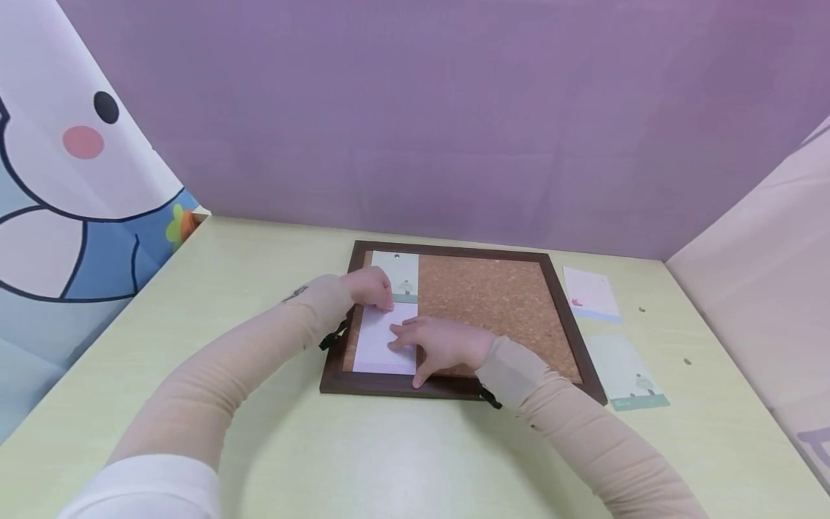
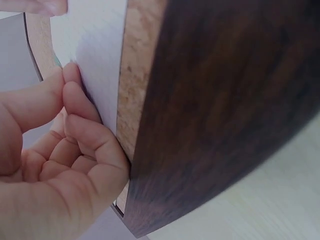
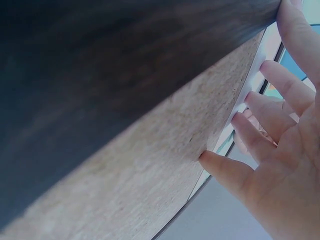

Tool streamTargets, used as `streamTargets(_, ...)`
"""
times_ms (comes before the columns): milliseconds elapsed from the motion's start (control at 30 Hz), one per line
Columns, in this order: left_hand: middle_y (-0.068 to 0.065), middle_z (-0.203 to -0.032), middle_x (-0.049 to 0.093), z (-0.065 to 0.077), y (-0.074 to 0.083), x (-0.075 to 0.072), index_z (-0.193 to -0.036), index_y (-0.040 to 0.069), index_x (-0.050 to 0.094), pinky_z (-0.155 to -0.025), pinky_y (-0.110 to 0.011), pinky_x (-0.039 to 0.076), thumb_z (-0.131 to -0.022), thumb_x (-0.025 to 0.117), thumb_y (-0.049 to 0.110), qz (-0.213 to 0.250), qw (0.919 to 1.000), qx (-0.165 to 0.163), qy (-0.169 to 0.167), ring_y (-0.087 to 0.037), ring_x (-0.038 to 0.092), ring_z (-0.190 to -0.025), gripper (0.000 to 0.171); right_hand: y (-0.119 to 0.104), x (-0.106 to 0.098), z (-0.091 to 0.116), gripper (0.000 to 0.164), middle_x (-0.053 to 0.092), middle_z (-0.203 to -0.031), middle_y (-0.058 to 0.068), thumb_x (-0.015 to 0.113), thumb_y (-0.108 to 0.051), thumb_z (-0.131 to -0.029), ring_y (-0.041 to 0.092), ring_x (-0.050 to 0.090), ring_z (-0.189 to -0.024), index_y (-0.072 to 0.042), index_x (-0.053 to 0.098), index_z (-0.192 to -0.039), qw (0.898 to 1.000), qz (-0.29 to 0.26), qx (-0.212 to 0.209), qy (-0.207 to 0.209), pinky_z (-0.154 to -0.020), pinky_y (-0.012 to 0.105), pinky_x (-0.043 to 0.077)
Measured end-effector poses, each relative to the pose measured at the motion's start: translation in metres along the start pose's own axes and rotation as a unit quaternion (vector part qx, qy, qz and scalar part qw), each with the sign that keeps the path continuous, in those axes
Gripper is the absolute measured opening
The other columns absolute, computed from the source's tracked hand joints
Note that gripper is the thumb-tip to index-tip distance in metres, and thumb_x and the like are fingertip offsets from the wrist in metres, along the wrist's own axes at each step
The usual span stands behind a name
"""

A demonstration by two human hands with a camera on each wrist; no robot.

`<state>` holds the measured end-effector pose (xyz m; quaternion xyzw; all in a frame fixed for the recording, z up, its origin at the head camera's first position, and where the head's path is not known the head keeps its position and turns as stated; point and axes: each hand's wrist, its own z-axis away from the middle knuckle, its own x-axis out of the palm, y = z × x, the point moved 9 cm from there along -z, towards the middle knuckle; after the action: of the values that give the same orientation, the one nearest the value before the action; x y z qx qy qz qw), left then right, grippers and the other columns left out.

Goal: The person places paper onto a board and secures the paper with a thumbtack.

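A white card (image 1: 384, 344) lies upright on the left part of a cork board (image 1: 493, 303) with a dark wooden frame (image 1: 570, 303). Above it is a pale green card (image 1: 389, 270) with a tree print and a small round tack (image 1: 397, 256) near its top. The left hand (image 1: 372, 287), fingers curled, pinches with thumb and fingertip at the white card's upper edge; the fingertips hide the small thing between them. Spread fingers of the right hand (image 1: 441, 342) press the white card's right side, while its thumb touches the frame's lower bar.
Right of the board, a white card with a red and blue print (image 1: 591, 292) and another green-edged tree card (image 1: 625, 371) lie on the table (image 1: 389, 461). Two small round tacks lie beyond them, one farther back (image 1: 642, 309), one nearer (image 1: 687, 361). A purple cloth (image 1: 454, 130) hangs behind.
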<state>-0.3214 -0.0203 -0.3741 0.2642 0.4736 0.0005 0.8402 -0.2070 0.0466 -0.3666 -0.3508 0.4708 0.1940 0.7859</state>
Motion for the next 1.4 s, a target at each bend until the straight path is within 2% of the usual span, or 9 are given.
streamTargets(133, 0.005, -0.057, 0.046, 0.000, -0.001, 0.000, -0.068, 0.008, 0.061, -0.050, -0.020, 0.034, -0.085, 0.066, 0.015, -0.004, 0.9999, -0.012, -0.002, -0.008, 0.040, -0.053, 0.019, 0.000, 0.000, -0.001, 0.065, 0.031, -0.153, 0.006, 0.079, -0.024, -0.076, 0.027, 0.028, -0.141, -0.010, 0.054, -0.133, 1.000, -0.005, 0.000, -0.001, -0.115, 0.039, 0.026)
streamTargets(367, 0.002, -0.063, 0.051, 0.002, 0.005, -0.002, -0.073, 0.006, 0.065, -0.054, -0.021, 0.037, -0.086, 0.065, 0.016, -0.039, 0.9991, -0.012, 0.011, -0.011, 0.045, -0.060, 0.017, 0.002, 0.000, -0.002, 0.064, 0.032, -0.153, 0.006, 0.080, -0.024, -0.075, 0.027, 0.029, -0.141, -0.010, 0.054, -0.133, 1.000, -0.004, 0.002, 0.002, -0.115, 0.039, 0.026)
streamTargets(567, 0.002, -0.063, 0.051, 0.002, 0.004, 0.001, -0.072, 0.006, 0.064, -0.055, -0.021, 0.037, -0.087, 0.066, 0.017, -0.043, 0.9987, -0.026, 0.006, -0.011, 0.045, -0.060, 0.018, 0.001, 0.002, -0.002, 0.065, 0.032, -0.153, 0.006, 0.080, -0.025, -0.076, 0.027, 0.029, -0.141, -0.010, 0.053, -0.134, 1.000, -0.002, 0.001, -0.004, -0.114, 0.039, 0.026)
streamTargets(900, 0.003, -0.058, 0.048, 0.000, 0.002, 0.004, -0.065, 0.009, 0.059, -0.053, -0.021, 0.036, -0.085, 0.067, 0.015, -0.033, 0.9989, -0.032, 0.009, -0.010, 0.042, -0.055, 0.022, -0.001, 0.004, 0.000, 0.064, 0.031, -0.154, 0.005, 0.079, -0.024, -0.076, 0.026, 0.028, -0.141, -0.011, 0.053, -0.134, 1.000, -0.011, 0.011, -0.004, -0.115, 0.039, 0.025)
streamTargets(1100, 0.004, -0.055, 0.047, 0.001, 0.000, 0.004, -0.061, 0.011, 0.056, -0.047, -0.020, 0.033, -0.084, 0.067, 0.016, -0.027, 0.9990, -0.032, -0.013, -0.008, 0.038, -0.049, 0.026, -0.002, 0.004, 0.000, 0.064, 0.031, -0.153, 0.005, 0.079, -0.023, -0.077, 0.025, 0.028, -0.141, -0.010, 0.053, -0.134, 1.000, -0.011, 0.008, -0.002, -0.115, 0.038, 0.026)
streamTargets(1400, 0.005, -0.055, 0.046, 0.001, -0.006, 0.005, -0.061, 0.012, 0.055, -0.046, -0.017, 0.031, -0.086, 0.066, 0.016, 0.013, 0.9982, -0.043, -0.040, -0.006, 0.035, -0.045, 0.028, -0.003, 0.002, 0.000, 0.065, 0.030, -0.154, 0.004, 0.079, -0.024, -0.077, 0.025, 0.027, -0.142, -0.011, 0.053, -0.134, 1.000, -0.011, 0.008, -0.005, -0.115, 0.038, 0.025)
